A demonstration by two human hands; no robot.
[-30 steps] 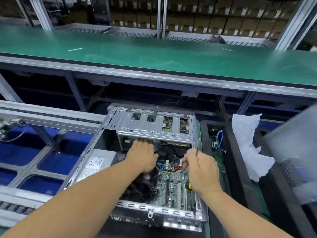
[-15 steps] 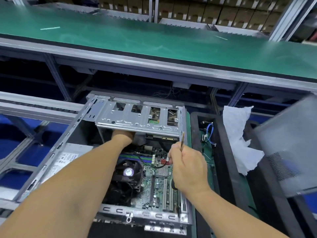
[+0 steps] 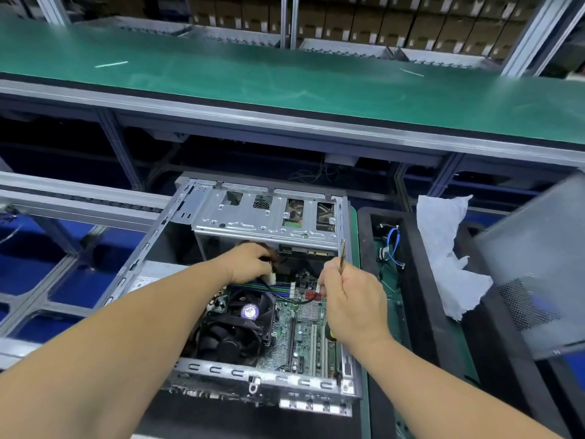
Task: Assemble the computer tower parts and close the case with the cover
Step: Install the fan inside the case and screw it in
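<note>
The one open tower case (image 3: 202,367) lay before me. Inside it, just left of centre, sat one black fan (image 3: 235,326). My left hand (image 3: 250,264) pinched one white connector (image 3: 271,277) under the drive cage (image 3: 266,217); my right hand (image 3: 351,299) gripped one screwdriver (image 3: 342,255). Right of the case stood one mesh cover (image 3: 538,280).

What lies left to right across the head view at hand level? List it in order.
Blue floor → case → left hand → right hand → black tray → white wrap → mesh cover.
</note>
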